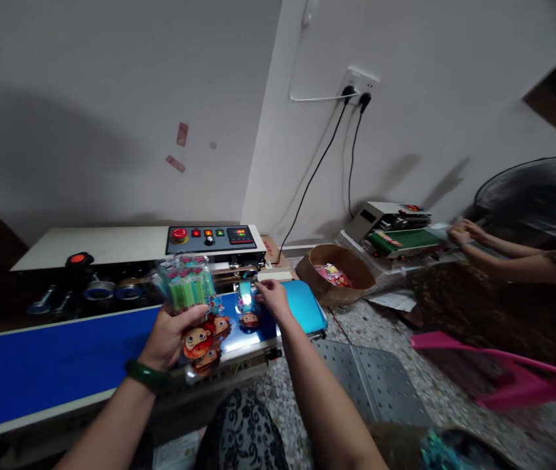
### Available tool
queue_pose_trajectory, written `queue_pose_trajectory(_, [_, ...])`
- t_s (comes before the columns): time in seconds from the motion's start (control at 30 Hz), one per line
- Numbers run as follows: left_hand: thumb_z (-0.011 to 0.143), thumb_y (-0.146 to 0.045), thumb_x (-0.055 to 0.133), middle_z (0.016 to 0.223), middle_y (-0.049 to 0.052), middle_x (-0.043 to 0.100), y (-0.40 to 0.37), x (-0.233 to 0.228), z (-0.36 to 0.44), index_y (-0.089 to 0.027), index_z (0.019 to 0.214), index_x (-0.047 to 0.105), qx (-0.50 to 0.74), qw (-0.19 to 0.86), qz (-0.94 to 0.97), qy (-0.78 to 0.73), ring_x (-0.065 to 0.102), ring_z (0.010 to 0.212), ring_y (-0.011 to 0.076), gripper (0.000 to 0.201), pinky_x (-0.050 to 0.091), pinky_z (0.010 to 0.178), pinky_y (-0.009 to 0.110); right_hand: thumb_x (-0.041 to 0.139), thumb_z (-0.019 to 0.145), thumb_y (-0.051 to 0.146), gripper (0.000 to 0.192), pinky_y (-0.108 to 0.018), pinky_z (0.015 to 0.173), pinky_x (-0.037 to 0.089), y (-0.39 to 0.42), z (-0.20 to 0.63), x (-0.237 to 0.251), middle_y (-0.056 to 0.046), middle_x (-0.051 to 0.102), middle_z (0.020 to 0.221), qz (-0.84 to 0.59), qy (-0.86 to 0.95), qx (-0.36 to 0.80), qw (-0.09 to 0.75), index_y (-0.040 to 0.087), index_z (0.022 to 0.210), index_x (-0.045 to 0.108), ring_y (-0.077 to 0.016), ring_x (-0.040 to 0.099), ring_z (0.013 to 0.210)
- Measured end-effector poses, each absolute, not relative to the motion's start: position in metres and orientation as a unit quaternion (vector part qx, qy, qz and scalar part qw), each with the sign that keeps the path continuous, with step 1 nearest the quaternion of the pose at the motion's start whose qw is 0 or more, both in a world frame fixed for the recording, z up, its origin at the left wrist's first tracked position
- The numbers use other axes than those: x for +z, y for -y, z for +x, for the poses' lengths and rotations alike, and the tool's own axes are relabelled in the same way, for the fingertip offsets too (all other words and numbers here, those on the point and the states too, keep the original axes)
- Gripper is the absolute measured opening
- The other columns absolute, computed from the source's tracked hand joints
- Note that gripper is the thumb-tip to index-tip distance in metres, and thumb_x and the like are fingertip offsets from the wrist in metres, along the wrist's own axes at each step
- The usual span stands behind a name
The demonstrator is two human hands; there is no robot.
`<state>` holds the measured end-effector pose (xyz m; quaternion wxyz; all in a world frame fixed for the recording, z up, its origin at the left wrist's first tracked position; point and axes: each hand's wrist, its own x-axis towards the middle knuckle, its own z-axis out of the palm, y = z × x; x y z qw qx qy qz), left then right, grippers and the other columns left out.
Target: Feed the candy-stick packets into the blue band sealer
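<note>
My left hand (172, 333), with a green bangle at the wrist, grips a bunch of clear plastic packets (189, 294) above the blue conveyor belt (86, 346). Green strips and cartoon faces with red and brown hair show through the plastic. One single packet (247, 303), light blue with a brown-haired cartoon face, lies on the belt near its right end. At that packet's upper right edge, the fingers of my right hand (272, 297) are pinched together. The belt belongs to a sealing machine (111, 245) with a red stop button, lit switches and a digital display.
A bright blue board (304, 307) extends from the belt's end. Behind it stands a cardboard box (314, 287) with colourful packets inside. At right, a co-worker's hands (461, 232) are beside a second machine with a green belt (405, 241). A perforated metal plate (370, 378) and pink plastic stool (503, 372) are lower down.
</note>
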<state>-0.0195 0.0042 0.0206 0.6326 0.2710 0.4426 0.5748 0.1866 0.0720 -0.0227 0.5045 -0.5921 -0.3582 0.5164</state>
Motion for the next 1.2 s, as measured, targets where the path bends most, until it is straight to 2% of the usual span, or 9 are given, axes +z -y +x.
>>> queue_pose_trajectory(0.13, [0.051,-0.020,0.075,0.067,0.002,0.067,-0.009,0.014,-0.011,-0.013,0.072,0.063,0.592,0.590,0.307,-0.456,0.061,0.058,0.0161,0.025,0.050,0.060,0.029,0.062,0.064,0.041,0.030,-0.023,0.055,0.044,-0.036,0.147,0.007,-0.002,0.057,0.078,-0.511,0.471,0.470,0.545,0.018,0.081,0.053,-0.0155,0.055,0.073])
queue_pose_trajectory(0.23, [0.050,-0.018,0.075,0.073,0.002,0.067,-0.009,0.009,-0.002,-0.014,0.079,0.063,0.607,0.527,0.356,-0.476,0.062,0.066,0.0177,0.031,0.049,0.065,0.029,0.073,0.050,0.035,0.050,-0.024,0.062,0.044,-0.012,0.118,0.021,-0.002,0.055,0.089,-0.513,0.527,0.425,0.528,0.020,0.091,0.050,-0.0163,0.053,0.080])
queue_pose_trajectory(0.3, [0.049,-0.016,0.075,0.072,0.002,0.067,-0.006,0.007,0.003,-0.014,0.078,0.062,0.601,0.522,0.374,-0.476,0.062,0.068,0.0183,0.031,0.049,0.066,0.028,0.076,0.046,0.033,0.053,-0.024,0.063,0.042,-0.006,0.107,0.023,0.000,0.054,0.084,-0.536,0.524,0.399,0.527,0.019,0.090,0.049,-0.0152,0.051,0.076])
queue_pose_trajectory(0.47, [0.056,-0.020,0.072,0.078,0.003,0.068,0.002,0.012,0.008,-0.015,0.090,0.059,0.575,0.649,0.291,-0.404,0.063,0.069,0.0203,0.036,0.050,0.065,0.032,0.064,0.065,0.037,0.026,-0.025,0.064,0.042,-0.009,0.111,0.022,0.000,0.058,0.074,-0.515,0.502,0.426,0.549,0.017,0.078,0.053,-0.0146,0.053,0.071])
queue_pose_trajectory(0.57, [0.058,-0.021,0.071,0.077,0.003,0.068,0.002,0.016,0.008,-0.014,0.088,0.061,0.585,0.671,0.241,-0.386,0.064,0.068,0.0205,0.033,0.051,0.065,0.033,0.064,0.066,0.037,0.023,-0.026,0.064,0.044,-0.009,0.118,0.024,0.000,0.060,0.071,-0.492,0.483,0.462,0.558,0.016,0.074,0.056,-0.0152,0.054,0.069])
queue_pose_trajectory(0.67, [0.056,-0.020,0.072,0.075,0.004,0.069,-0.001,0.017,0.005,-0.013,0.085,0.062,0.583,0.672,0.223,-0.400,0.064,0.067,0.0210,0.031,0.051,0.066,0.034,0.067,0.061,0.035,0.026,-0.027,0.061,0.046,-0.012,0.128,0.025,-0.001,0.061,0.071,-0.485,0.430,0.490,0.584,0.016,0.075,0.056,-0.0159,0.056,0.066])
queue_pose_trajectory(0.83, [0.050,-0.020,0.075,0.068,0.001,0.068,-0.006,0.019,-0.006,-0.014,0.081,0.063,0.594,0.628,0.213,-0.456,0.064,0.060,0.0194,0.035,0.052,0.063,0.034,0.069,0.054,0.029,0.039,-0.027,0.048,0.046,-0.025,0.161,0.010,0.005,0.059,0.063,-0.502,0.342,0.527,0.594,0.022,0.082,0.043,-0.0147,0.056,0.050])
queue_pose_trajectory(1.03, [0.048,-0.020,0.076,0.066,-0.001,0.067,-0.009,0.020,-0.018,-0.014,0.075,0.063,0.610,0.605,0.219,-0.463,0.062,0.058,0.0167,0.030,0.052,0.059,0.029,0.063,0.052,0.024,0.029,-0.026,0.047,0.045,-0.040,0.208,-0.017,0.001,0.062,0.063,-0.517,0.311,0.575,0.552,0.019,0.077,0.049,-0.0154,0.057,0.050])
queue_pose_trajectory(1.2, [0.048,-0.018,0.076,0.067,0.000,0.066,-0.009,0.020,-0.020,-0.013,0.075,0.062,0.610,0.611,0.232,-0.448,0.061,0.057,0.0153,0.031,0.052,0.059,0.028,0.065,0.050,0.025,0.018,-0.024,0.044,0.042,-0.056,0.221,-0.031,0.001,0.057,0.052,-0.589,0.305,0.554,0.503,0.016,0.061,0.053,-0.0130,0.052,0.044])
